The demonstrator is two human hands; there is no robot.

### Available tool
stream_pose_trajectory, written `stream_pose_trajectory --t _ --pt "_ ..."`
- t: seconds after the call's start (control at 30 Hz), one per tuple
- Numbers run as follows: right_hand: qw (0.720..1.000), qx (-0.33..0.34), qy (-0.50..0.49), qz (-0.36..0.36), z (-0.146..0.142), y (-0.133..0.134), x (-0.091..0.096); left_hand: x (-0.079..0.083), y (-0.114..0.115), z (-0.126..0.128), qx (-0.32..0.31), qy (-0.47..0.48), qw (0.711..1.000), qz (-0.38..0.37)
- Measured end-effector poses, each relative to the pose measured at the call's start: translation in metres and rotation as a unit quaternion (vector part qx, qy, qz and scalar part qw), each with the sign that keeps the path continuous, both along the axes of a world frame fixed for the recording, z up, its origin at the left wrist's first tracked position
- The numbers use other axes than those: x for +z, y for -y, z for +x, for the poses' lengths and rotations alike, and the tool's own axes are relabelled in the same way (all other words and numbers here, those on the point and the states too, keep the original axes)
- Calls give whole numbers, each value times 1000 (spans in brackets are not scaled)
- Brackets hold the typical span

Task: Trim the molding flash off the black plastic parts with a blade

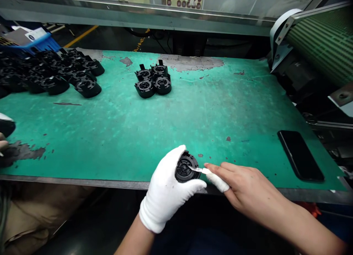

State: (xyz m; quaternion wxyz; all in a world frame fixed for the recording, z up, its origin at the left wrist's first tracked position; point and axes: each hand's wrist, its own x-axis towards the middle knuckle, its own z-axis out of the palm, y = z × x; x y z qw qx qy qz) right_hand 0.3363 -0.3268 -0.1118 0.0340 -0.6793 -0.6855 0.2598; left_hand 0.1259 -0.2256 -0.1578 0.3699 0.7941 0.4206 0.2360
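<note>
My left hand (168,189), in a white glove, is closed around a round black plastic housing (184,167) just over the near edge of the table. The open face of the housing, with rings and ribs inside, is turned up toward me. My right hand (245,185) is bare except for a white wrapping on one digit. It grips a small knife (195,169) with a thin pale blade. The blade's tip reaches over the inside of the housing; whether it touches cannot be made out. Most of the knife's handle is hidden by my fingers.
Several similar black housings (153,82) stand grouped mid-table, and many more (55,73) fill the back left. A phone (300,155) lies at the right. A green conveyor belt (325,38) rises beyond it. At the left edge, another person's hand (3,143) shows near a black part.
</note>
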Motion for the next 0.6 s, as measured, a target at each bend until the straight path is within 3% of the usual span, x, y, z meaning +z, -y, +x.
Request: stream_pose_trajectory --t 0.3,0.6 --pt "998 -22 52 0 -9 3 0 5 -1 3 -3 7 1000 7" --pt "986 -75 145 25 -34 10 4 -2 -2 3 -9 19 999 40"
